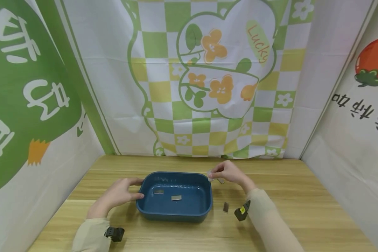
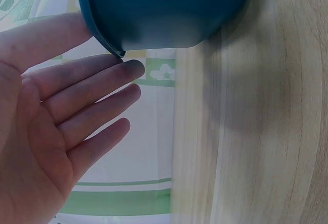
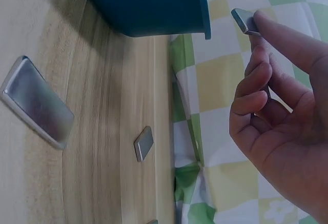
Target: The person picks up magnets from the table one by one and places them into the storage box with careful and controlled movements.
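Observation:
A blue rectangular basin (image 1: pixel 174 214) sits on the table, with two small silver rectangular pieces (image 1: pixel 176 198) on its floor. At its left side, my left hand (image 1: pixel 121 192) holds the rim, thumb lapped over the edge and index finger against the outside. The other fingers (image 2: pixel 102 114) extend loosely, free of the basin. By the far right corner, my right hand (image 1: pixel 230 172) pinches another thin silver piece (image 3: pixel 245 21) between thumb and index fingertip. Its remaining fingers curl toward the palm. The held piece is above rim height.
Right of the basin, one silver piece (image 1: pixel 225 207) lies on the wooden table (image 1: pixel 271 217); another (image 1: pixel 221 180) lies beneath the right hand. A patterned green, white and yellow curtain (image 1: pixel 157 133) hangs along the table's far edge. Black cameras (image 1: pixel 114 233) are strapped to both wrists.

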`<control>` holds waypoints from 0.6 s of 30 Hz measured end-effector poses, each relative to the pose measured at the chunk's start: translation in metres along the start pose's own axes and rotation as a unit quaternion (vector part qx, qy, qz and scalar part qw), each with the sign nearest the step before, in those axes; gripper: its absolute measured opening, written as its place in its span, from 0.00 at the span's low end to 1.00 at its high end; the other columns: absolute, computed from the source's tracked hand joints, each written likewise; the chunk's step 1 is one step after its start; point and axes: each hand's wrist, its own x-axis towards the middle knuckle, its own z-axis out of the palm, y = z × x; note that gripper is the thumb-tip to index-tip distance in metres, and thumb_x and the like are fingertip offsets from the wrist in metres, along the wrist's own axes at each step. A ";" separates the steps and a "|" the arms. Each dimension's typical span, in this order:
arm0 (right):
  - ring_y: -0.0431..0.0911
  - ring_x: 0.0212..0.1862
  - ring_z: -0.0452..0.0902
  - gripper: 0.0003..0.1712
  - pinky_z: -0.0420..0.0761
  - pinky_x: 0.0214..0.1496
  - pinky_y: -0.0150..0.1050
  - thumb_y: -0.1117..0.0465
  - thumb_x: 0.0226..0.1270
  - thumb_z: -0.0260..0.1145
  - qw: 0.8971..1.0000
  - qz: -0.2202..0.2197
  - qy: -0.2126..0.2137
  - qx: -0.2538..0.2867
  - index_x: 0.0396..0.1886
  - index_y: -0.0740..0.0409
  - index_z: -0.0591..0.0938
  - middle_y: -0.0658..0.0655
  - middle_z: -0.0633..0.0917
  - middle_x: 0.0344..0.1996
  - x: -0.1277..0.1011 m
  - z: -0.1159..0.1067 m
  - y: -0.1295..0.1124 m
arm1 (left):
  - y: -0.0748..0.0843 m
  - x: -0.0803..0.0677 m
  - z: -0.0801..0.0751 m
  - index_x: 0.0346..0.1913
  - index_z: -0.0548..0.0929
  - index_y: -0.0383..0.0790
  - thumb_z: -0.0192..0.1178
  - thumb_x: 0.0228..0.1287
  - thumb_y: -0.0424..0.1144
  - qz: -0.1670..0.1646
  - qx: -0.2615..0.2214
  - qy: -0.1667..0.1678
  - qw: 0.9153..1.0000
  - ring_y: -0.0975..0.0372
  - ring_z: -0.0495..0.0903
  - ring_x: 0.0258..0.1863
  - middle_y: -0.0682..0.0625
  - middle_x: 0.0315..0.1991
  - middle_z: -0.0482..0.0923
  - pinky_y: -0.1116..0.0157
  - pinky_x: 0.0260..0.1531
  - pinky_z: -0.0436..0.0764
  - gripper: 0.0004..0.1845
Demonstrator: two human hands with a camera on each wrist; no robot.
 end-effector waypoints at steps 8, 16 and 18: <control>0.40 0.34 0.79 0.11 0.79 0.36 0.36 0.52 0.57 0.71 1.000 -0.005 -0.022 0.002 0.33 0.55 0.88 0.52 0.88 0.32 0.003 0.001 -0.006 | -0.001 0.001 0.001 0.57 0.79 0.38 0.69 0.53 0.47 0.002 0.006 0.004 1.000 0.45 0.77 0.56 0.42 0.53 0.81 0.43 0.55 0.73 0.29; 0.41 0.36 0.81 0.11 0.81 0.40 0.38 0.50 0.56 0.71 0.999 -0.004 -0.038 -0.016 0.32 0.52 0.89 0.50 0.88 0.33 0.008 0.001 -0.009 | -0.001 0.001 0.001 0.58 0.78 0.38 0.69 0.53 0.47 0.002 0.010 0.005 1.000 0.45 0.77 0.56 0.42 0.53 0.81 0.42 0.55 0.73 0.29; 0.40 0.36 0.81 0.11 0.81 0.41 0.37 0.49 0.56 0.71 0.999 -0.006 -0.042 -0.022 0.31 0.51 0.89 0.49 0.88 0.34 0.009 0.002 -0.011 | -0.001 0.001 0.001 0.57 0.79 0.37 0.69 0.53 0.47 0.003 0.010 0.006 1.000 0.45 0.77 0.56 0.42 0.53 0.81 0.42 0.55 0.73 0.29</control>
